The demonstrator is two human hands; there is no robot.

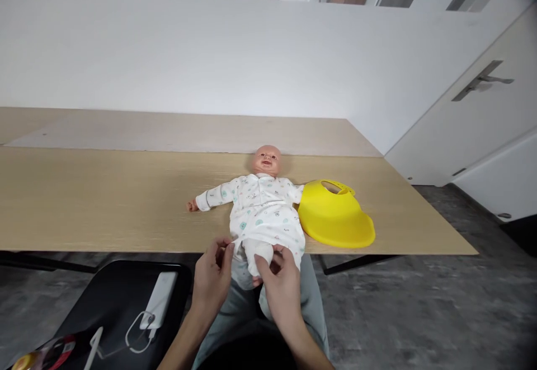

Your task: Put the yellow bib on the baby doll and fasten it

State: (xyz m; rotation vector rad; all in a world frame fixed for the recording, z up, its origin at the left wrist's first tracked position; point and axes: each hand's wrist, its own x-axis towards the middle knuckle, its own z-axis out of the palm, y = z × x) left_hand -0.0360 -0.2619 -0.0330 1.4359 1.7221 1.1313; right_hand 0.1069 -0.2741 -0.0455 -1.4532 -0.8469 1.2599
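A baby doll (260, 205) in a white patterned sleepsuit lies on its back on the wooden table (104, 202), head away from me and legs hanging over the near edge. My left hand (213, 280) pinches the fabric at the doll's lower left side. My right hand (280, 286) grips the sleepsuit leg at the table edge. A yellow silicone bib (333, 216) lies flat right beside the doll's left arm, which it partly hides.
A black chair (121, 308) at my lower left carries a white power bank (161, 300) with a white cable and some small items. A white partition wall runs behind the table. White cabinet doors (478, 129) stand at the right. The floor is grey.
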